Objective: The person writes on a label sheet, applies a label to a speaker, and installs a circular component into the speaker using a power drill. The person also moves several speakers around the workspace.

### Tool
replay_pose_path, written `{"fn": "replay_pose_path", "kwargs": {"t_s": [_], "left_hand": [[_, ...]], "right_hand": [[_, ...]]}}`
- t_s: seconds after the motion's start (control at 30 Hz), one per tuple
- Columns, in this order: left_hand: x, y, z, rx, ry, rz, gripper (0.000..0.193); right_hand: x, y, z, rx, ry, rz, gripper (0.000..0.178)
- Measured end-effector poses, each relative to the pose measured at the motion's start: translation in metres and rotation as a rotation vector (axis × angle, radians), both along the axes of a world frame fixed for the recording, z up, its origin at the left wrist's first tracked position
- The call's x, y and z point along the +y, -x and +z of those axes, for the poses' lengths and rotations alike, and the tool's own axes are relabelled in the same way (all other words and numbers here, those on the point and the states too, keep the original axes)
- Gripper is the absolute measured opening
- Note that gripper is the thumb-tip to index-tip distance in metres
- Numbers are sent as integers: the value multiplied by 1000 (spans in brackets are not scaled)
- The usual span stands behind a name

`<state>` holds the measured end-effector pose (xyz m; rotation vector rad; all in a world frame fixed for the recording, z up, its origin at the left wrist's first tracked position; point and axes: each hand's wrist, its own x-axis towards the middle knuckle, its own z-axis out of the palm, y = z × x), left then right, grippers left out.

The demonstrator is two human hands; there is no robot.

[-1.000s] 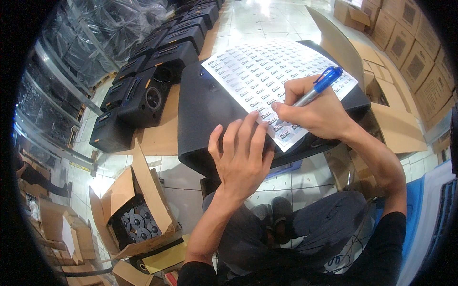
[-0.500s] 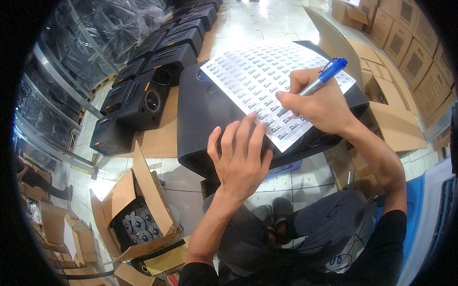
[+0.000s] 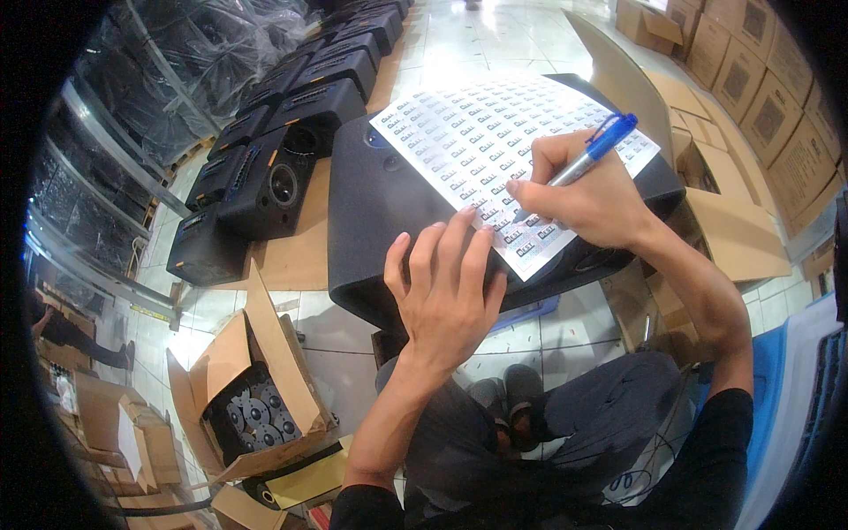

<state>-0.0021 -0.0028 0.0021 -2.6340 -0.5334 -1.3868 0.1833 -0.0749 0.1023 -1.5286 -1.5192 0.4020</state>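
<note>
A white sheet of small printed labels (image 3: 459, 132) lies on a black speaker cabinet (image 3: 362, 203) in front of me. My right hand (image 3: 587, 190) grips a blue and silver pen (image 3: 579, 166), its tip down at the labels near the sheet's close corner. My left hand (image 3: 446, 287) lies with fingers spread over the cabinet's near edge, fingertips touching the left edge of the sheet.
Rows of black speakers (image 3: 265, 185) stand on cardboard at the left. An open carton of round black parts (image 3: 261, 415) sits lower left. Open cardboard (image 3: 707, 168) lies right of the cabinet, and stacked cartons (image 3: 751, 88) rise at the far right.
My right hand and the pen have shifted slightly, with the pen's top end a little lower and to the left. My left hand stays in place on the sheet's edge.
</note>
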Motion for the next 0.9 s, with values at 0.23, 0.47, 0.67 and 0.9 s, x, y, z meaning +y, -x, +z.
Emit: {"fn": "replay_pose_path", "kwargs": {"t_s": [0.23,0.47,0.67,0.9], "left_hand": [[0,0,1,-1,1,-3,57],[-1,1,1,6,5,2,57],[-1,1,1,4,4,2,57],[0,0,0,4,-4,9,57]], "right_hand": [[3,-1,-5,-83,-65,62,31],[3,-1,-6,-89,-62,71,31],[3,0,-3,-110,-61,73,30],[0,1,0,19,-40,8,28]]}}
